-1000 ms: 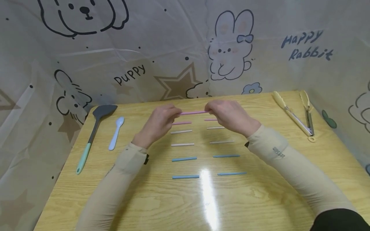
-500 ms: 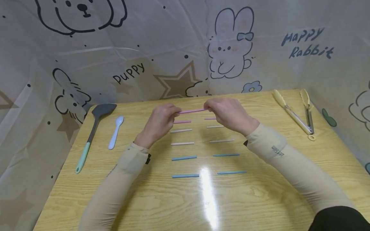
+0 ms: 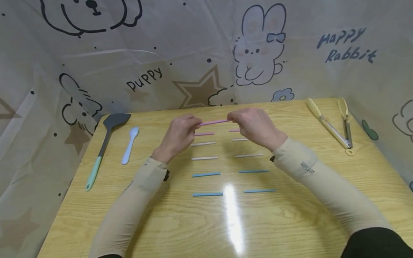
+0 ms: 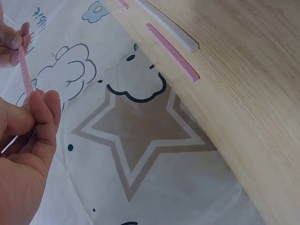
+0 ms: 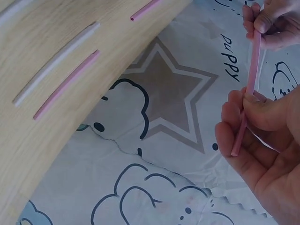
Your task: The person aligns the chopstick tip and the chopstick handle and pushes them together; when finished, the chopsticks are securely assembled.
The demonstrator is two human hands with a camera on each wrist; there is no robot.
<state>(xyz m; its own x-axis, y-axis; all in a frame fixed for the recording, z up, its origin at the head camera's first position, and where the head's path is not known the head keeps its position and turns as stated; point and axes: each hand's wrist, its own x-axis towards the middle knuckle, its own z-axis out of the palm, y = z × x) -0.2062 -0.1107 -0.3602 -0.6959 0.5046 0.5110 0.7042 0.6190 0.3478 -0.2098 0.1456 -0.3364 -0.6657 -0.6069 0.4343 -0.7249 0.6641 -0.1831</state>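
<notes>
Both hands hold one slim pink stick (image 3: 214, 122) just above the far part of the table. My left hand (image 3: 180, 134) pinches its left part between thumb and fingers. The right part is pinched by my right hand (image 3: 256, 127), and in the right wrist view the stick's end (image 5: 239, 140) pokes out past the thumb across the fingers. Under the hands lie two columns of short sticks: pink (image 3: 204, 134), white (image 3: 204, 158) and blue (image 3: 206, 174) on the left, with matching pink (image 3: 234, 130), white (image 3: 248, 156) and blue (image 3: 254, 171) ones on the right.
A grey turner with a green handle (image 3: 93, 173) and a pale blue spoon (image 3: 130, 145) lie at left on the wooden table (image 3: 180, 225). Spread tongs (image 3: 335, 130) lie at the far right. A printed cloth (image 3: 193, 43) rises behind the table's far edge.
The pink stick's right end has risen slightly with my right hand, so the stick tilts more. Both hands keep their pinch, and the head view has shifted a little.
</notes>
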